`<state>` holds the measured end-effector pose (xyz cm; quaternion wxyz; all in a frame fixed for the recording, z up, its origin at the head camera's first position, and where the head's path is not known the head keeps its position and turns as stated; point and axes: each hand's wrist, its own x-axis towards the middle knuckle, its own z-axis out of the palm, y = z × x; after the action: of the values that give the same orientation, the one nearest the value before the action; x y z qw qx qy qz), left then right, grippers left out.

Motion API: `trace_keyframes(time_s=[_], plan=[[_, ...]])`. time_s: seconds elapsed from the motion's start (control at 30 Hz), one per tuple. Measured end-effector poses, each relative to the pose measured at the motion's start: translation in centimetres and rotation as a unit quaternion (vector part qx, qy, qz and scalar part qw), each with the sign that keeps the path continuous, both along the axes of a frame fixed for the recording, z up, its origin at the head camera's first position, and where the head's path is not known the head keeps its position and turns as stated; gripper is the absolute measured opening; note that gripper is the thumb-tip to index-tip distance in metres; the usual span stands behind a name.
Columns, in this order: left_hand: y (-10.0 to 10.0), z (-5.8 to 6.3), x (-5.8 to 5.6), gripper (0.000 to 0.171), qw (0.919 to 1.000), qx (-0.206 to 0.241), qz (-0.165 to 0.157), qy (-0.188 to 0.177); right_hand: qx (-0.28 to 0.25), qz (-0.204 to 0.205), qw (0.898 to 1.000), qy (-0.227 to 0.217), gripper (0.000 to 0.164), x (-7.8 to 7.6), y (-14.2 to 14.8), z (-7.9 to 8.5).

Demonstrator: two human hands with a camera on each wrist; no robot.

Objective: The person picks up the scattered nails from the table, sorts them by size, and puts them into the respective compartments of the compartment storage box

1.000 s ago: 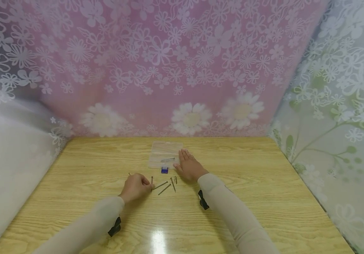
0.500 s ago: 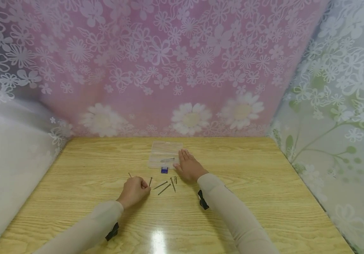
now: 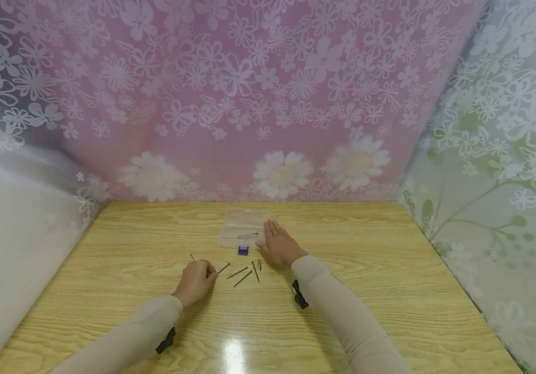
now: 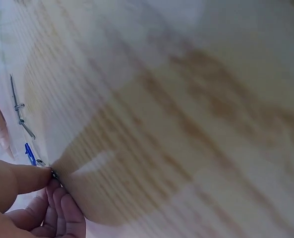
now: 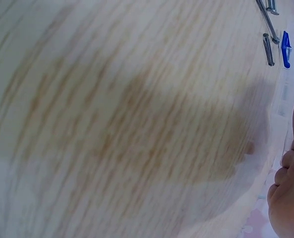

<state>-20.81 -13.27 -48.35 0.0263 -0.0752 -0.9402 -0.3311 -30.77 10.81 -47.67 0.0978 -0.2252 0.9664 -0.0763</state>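
My left hand (image 3: 196, 281) pinches the lower end of a nail (image 3: 223, 268) between thumb and fingers. That nail slants, its head up to the right. In the left wrist view the fingertips largely cover the metal. Just right of it several loose nails (image 3: 243, 279) lie on the table, two of them very short. Another nail (image 3: 192, 257) shows past the left hand's knuckles, partly hidden. My right hand (image 3: 280, 245) rests flat with straight fingers against the right side of a clear plastic case (image 3: 232, 221). Slender metal pieces (image 3: 248, 236) appear within the case's outline.
A blue latch (image 3: 243, 250) is on the case's near edge. The wood-grain table (image 3: 343, 311) runs back to a pink floral curtain (image 3: 230, 104). Pale floral sheets border both sides, the right sheet (image 3: 501, 208) close to the table's edge.
My left hand has shifted slightly left. The nail it holds has turned from nearly upright in view to slanting right, apart from the other nails. My right hand stays in place.
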Motion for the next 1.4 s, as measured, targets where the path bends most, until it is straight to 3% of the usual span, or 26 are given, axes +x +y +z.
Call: trace_keyframes(time_s=[0.3,0.67,0.87,1.0,1.2,1.4], plan=[[0.2,0.2,-0.1,0.01,0.9998,-0.001,-0.01,-0.019,0.005,0.001,1.0,-0.001,0.073,0.0,0.1,0.3],[0.3,0.7,0.0,0.01,0.9984,-0.036,-0.038,-0.022,0.002,-0.003,1.0,-0.003,0.073,0.0,0.2,-0.3],[-0.1,0.7,-0.9,0.01,0.9984,0.006,-0.041,-0.039,-0.004,-0.003,1.0,-0.006,0.074,0.1,0.2,-0.2],[-0.2,1.4,-2.0,0.007,0.9974,0.049,-0.035,-0.039,-0.005,-0.004,1.0,-0.005,0.074,0.1,0.1,-0.1],[0.1,2.6,-3.7,0.013,0.9874,0.151,-0.011,-0.046,-0.003,-0.002,1.0,-0.001,0.074,0.0,0.2,-0.3],[0.8,3.1,-5.6,0.021,0.9769,0.202,0.039,-0.059,-0.007,0.0,1.0,0.001,0.073,-0.1,0.2,-0.4]])
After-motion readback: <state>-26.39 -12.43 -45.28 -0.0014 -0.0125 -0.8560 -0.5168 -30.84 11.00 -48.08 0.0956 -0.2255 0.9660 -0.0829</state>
